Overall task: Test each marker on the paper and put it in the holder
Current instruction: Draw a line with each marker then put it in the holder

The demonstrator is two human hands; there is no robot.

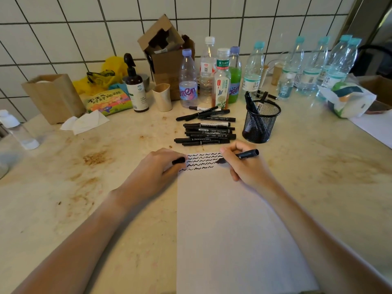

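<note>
Now our right hand [244,164] grips a marker [247,154], tip on the paper [229,230]; our left hand [157,166] pinches its cap [178,161]. Loose markers [206,132] lie beside the holder [259,122].

— What sort of place is this?
— A kitchen-like corner: white tiled wall [63,39] behind a stained stone counter [106,166].
— Anything else?
— Water bottles [253,66], pump soap bottle [135,90], snack packet [108,100].

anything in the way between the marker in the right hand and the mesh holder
Nothing visible blocks it. The marker in the right hand sits just in front of the mesh holder, with bare counter between them. The pile of loose markers lies to the holder's left, off that path.
</note>
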